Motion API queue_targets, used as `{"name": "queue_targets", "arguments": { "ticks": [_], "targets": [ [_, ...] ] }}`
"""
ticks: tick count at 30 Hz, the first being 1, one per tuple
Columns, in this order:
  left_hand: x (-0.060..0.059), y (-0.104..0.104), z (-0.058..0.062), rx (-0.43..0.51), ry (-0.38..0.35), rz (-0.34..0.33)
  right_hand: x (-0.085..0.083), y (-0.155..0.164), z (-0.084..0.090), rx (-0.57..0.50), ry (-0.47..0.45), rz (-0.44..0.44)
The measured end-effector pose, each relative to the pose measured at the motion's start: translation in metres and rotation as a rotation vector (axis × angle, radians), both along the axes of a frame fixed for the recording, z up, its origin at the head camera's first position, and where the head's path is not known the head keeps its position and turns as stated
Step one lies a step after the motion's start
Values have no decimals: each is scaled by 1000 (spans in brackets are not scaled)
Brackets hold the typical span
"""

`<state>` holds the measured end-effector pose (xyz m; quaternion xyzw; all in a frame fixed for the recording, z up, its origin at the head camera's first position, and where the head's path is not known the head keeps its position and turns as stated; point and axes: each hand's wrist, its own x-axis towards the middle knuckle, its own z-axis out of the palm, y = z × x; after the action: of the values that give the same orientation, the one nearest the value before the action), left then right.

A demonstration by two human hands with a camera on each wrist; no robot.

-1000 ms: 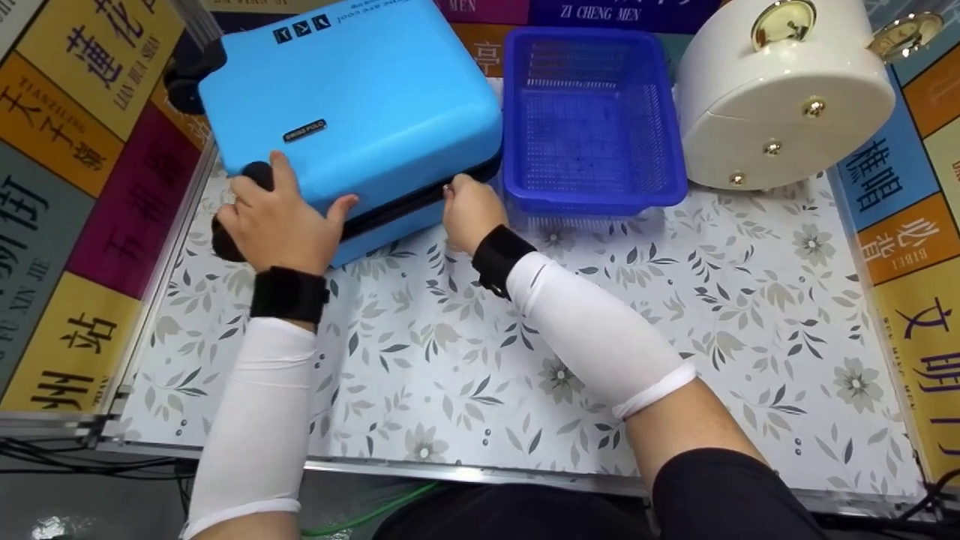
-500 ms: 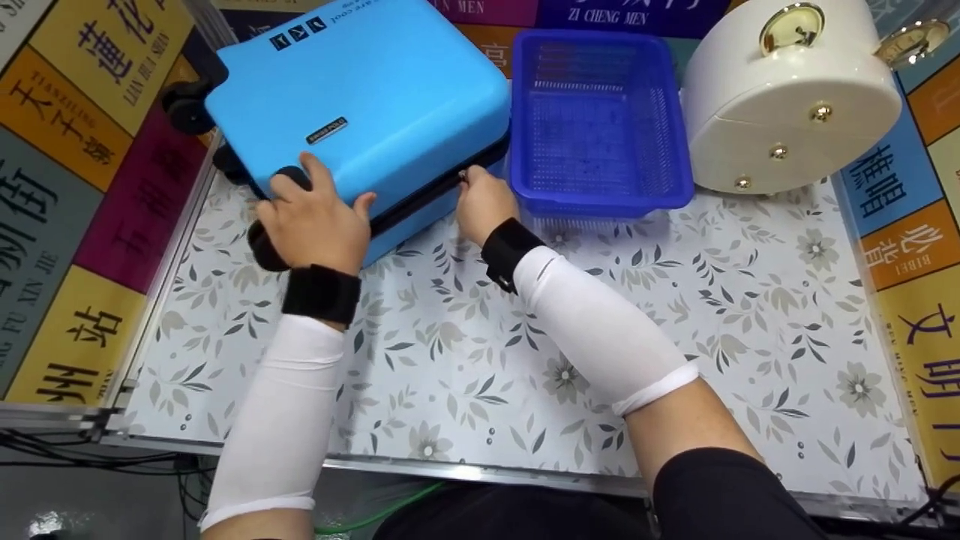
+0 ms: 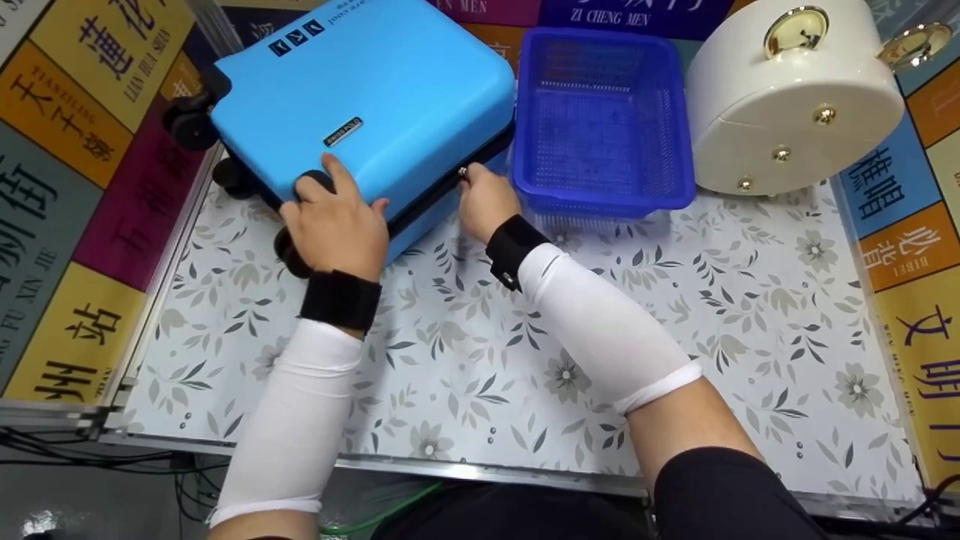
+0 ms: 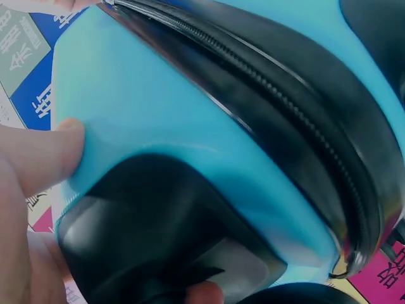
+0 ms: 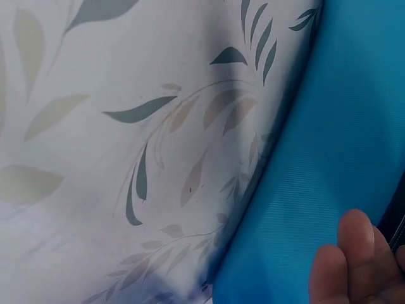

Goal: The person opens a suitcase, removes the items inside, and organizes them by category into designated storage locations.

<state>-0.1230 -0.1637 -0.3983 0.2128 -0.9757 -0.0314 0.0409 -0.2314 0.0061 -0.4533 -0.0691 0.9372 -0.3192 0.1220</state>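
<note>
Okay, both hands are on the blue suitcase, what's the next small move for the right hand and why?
Probably draw the zipper pull a little further along the black zipper track. The right hand pinches the small metal pull at the seam of the blue suitcase, near the corner beside the blue basket, while the left hand steadies the wheeled corner.

Blue suitcase (image 3: pixel 375 97) shifted rightward in frame, now touching blue basket (image 3: pixel 604 120); left hand (image 3: pixel 337 225) moved right along it.
</note>
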Motion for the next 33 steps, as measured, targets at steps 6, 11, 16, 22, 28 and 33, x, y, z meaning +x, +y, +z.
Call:
{"name": "queue_targets", "arguments": {
  "ticks": [6,11,16,22,28,33],
  "targets": [
    [4,17,1,3,8,-18,-9,6,-1,20,51,21],
    [16,35,3,45,83,-108,-13,12,-2,50,75,14],
    [27,9,27,295,51,-227,-14,16,-3,32,98,-13],
    [21,-55,39,451,53,-260,-13,19,-5,27,107,-9],
    [1,-89,10,439,69,-419,-13,19,-8,43,102,6],
    [-10,-99,-15,356,264,-477,-14,22,-7,65,131,35]
  ]
}}
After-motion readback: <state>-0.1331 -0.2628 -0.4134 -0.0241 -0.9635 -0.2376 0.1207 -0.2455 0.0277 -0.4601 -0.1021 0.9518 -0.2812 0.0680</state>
